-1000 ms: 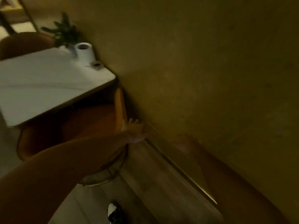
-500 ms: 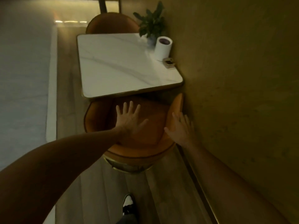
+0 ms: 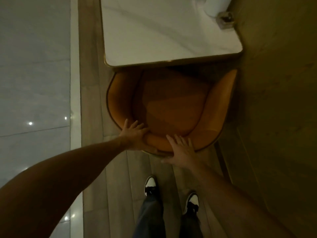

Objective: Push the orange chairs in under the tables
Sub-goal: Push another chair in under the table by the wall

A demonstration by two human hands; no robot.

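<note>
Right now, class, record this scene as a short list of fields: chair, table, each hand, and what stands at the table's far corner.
chair: orange chair, front of seat just under the table edge, most of it still out
table: white marble-look table, gold rim
left hand: left hand gripping the backrest top
right hand: right hand on the backrest top
far corner: white roll, small dark object, unclear
</note>
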